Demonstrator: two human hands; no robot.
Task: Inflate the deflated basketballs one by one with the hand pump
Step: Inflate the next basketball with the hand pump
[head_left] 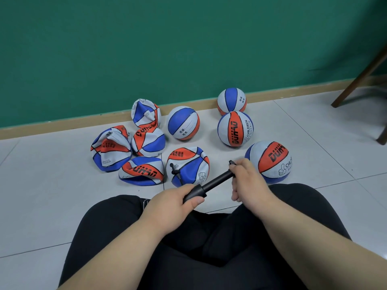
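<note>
A black hand pump [211, 182] lies slanted between my hands, above my lap. My left hand [178, 200] grips its lower, thicker end. My right hand [244, 178] grips the upper end near the handle. A thin black hose [175, 172] runs from the pump to a partly collapsed orange, blue and white basketball [188, 165] on the floor just beyond. Several more crumpled basketballs [111, 148] lie to its left. Several round, firm ones [235, 128] stand to the right, the nearest [270, 161] right behind my right hand.
I sit on a grey tiled floor [52, 185] with my black-trousered legs [209, 237] crossed. A green wall [167, 49] with a tan skirting board stands behind the balls. Dark wooden furniture legs [356, 80] stand at the far right.
</note>
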